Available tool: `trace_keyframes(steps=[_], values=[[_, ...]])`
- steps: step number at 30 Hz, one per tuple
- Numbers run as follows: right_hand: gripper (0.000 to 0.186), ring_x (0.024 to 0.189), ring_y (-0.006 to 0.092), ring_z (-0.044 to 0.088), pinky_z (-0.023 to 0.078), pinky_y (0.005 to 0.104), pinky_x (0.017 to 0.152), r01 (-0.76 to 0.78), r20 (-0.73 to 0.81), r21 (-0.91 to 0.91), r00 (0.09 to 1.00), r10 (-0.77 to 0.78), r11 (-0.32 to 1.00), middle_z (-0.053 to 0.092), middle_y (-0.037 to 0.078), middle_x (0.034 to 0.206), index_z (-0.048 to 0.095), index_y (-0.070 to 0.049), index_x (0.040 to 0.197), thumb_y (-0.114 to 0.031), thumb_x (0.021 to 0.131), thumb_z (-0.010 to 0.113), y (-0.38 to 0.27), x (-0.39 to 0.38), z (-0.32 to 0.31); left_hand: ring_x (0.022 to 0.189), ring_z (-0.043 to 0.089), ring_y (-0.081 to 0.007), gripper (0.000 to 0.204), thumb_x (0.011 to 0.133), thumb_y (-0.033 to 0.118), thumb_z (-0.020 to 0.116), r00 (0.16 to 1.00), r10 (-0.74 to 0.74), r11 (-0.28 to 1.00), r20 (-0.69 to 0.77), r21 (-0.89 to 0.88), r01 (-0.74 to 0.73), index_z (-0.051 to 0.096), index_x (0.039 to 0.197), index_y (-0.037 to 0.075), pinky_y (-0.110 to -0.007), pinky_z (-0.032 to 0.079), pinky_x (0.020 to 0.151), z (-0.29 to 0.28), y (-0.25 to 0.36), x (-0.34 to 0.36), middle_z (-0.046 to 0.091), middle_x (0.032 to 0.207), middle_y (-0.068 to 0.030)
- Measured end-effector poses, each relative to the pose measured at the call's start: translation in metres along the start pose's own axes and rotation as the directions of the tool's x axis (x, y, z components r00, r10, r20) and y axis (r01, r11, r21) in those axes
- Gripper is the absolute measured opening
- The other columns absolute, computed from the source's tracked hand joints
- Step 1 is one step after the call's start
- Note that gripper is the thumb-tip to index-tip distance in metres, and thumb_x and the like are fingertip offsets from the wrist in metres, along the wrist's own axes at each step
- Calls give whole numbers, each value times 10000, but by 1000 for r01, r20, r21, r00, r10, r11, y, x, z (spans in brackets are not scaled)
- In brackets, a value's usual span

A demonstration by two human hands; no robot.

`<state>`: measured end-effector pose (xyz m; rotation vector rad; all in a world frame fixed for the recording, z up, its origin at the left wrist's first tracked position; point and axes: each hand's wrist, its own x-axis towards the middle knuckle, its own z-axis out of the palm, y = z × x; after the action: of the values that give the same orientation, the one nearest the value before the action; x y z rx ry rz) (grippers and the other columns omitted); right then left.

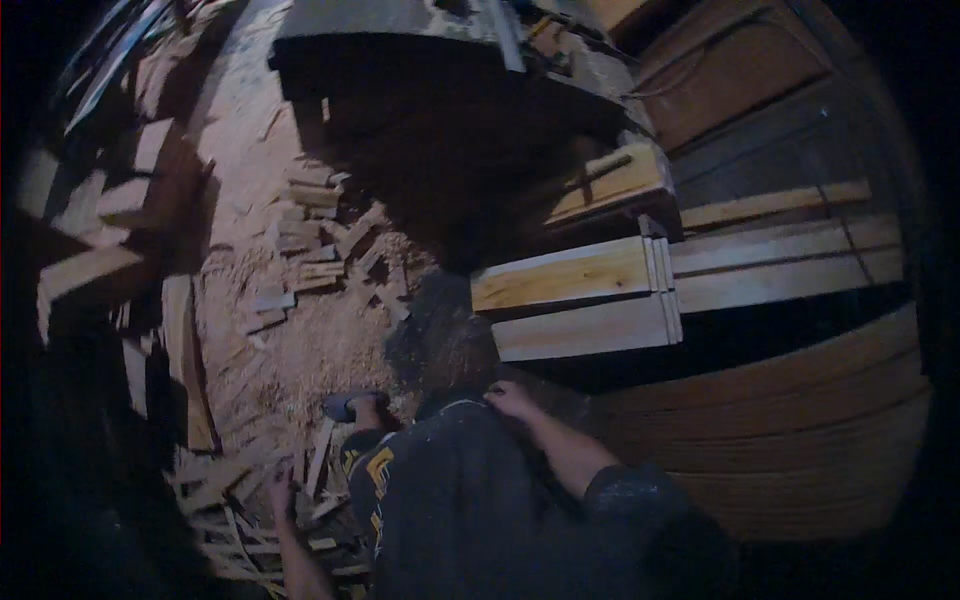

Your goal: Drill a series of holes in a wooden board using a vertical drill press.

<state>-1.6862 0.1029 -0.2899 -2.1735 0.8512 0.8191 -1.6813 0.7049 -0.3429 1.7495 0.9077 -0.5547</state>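
Note:
My right hand is at the front hem of my dark T-shirt, its fingers curled closed. Whether it grips the cloth or something small, I cannot make out. My left hand hangs low on the left, over a heap of thin wood offcuts. It is dim and blurred there, so its fingers do not show clearly. Just ahead of my right hand, stacked pale boards jut out with their ends roughly lined up.
Sawdust and short wood blocks cover the floor ahead. A dark-topped workbench with tools and scraps stands beyond. Cut timber is piled at left, and long curved-looking planks lie at right. My sandalled foot rests on sawdust.

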Motion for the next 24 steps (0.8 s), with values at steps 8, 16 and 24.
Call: trace_keyframes(steps=[8, 16, 24], values=[[457, 1067, 368, 651, 493, 453, 943, -132, -326, -84, 940, 98, 988, 688, 183, 1154, 660, -50, 1202, -370, 877, 634, 116, 91, -188, 772, 588, -175, 333, 963, 243, 623, 992, 24, 998, -124, -56, -31, 558, 1230, 54, -341, 524, 599, 16, 22, -9, 576, 882, -51], [623, 1296, 406, 494, 392, 466, 1096, -4, -753, 195, 640, 153, 981, 516, 249, 1395, 472, -5, 1392, -271, 858, 651, 229, 185, -424, 795, 619, -192, 286, 973, 251, 612, 980, -183, 975, 80, 145, 171, 578, 1196, 74, -337, 528, 630, 235, 54, -133, 616, 910, -65], [758, 1330, 414, 384, 290, 493, 1150, -326, -812, 108, 516, 272, 939, 464, 256, 1370, 449, 50, 1384, -235, 761, 772, 240, 226, -405, 802, 641, -207, 249, 977, 247, 607, 989, -96, 956, 111, 287, 61, 602, 1164, 83, -333, 529, 662, 276, 178, -131, 646, 911, -77]])
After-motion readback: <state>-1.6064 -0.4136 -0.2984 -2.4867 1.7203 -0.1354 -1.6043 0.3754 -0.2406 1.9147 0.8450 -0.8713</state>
